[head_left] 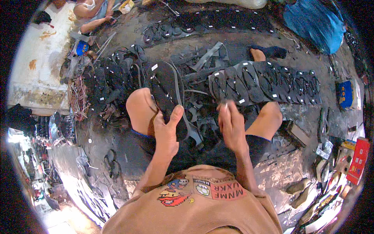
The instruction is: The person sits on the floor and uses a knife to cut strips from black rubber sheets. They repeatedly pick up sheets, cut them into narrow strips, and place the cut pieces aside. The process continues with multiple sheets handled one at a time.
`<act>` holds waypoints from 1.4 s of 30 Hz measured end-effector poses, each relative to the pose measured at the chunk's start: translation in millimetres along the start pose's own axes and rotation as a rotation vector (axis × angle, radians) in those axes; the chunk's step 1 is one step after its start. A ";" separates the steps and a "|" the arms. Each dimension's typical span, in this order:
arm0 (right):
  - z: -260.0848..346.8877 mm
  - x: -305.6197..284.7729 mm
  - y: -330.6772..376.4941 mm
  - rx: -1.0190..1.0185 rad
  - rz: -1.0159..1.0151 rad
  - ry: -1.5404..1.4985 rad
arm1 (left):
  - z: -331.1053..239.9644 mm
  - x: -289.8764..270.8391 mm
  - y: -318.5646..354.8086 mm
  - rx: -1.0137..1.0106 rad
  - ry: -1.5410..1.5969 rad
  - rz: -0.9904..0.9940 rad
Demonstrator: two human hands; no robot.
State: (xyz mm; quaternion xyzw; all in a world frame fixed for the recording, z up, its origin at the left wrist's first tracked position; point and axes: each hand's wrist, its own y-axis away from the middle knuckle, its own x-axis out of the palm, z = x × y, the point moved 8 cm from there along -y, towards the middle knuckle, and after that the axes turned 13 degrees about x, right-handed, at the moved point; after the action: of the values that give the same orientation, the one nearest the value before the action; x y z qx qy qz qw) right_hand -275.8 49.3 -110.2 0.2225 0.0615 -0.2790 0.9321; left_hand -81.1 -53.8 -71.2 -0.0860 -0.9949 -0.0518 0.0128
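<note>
My left hand (167, 128) grips the heel end of a black sandal (166, 85) beside my left knee, thumb on top. The sandal stands with its toe end pointing away from me, and a small white label sits near its tip. Apart from it, my right hand (232, 126) hovers between my knees, near a row of black sandals (265, 82). Its fingers are drawn together and bent, the tips slightly blurred, so whatever they may pinch cannot be made out. Dark strips and scraps (206, 58) lie on the floor beyond the hands.
More black sandals are piled at left (111, 78) and rowed farther off (218, 21). Another person (93, 17) sits at the far left. A blue plastic sheet (315, 23) lies far right, a blue box (345, 94) and red box (357, 160) nearer.
</note>
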 end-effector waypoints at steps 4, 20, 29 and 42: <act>-20.1 32.2 79.0 -0.014 0.241 0.100 | 40.4 -28.9 -5.6 -0.047 -0.068 -0.124; 67.8 67.1 -64.0 -0.266 -0.010 0.400 | 16.8 -9.3 -7.6 -0.124 0.236 0.108; 57.7 46.4 -95.3 -0.062 0.137 -0.445 | 17.3 -12.9 7.2 0.092 -0.313 0.341; -13.8 -7.8 124.3 -0.089 0.160 0.112 | -22.7 -30.2 9.7 -0.320 0.220 0.328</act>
State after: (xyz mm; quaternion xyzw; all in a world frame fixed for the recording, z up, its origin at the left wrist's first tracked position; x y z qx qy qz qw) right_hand -214.2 152.0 -73.4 0.2002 0.1080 -0.1877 0.9555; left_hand -49.4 -51.8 -48.8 -0.2409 -0.9394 -0.2149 0.1153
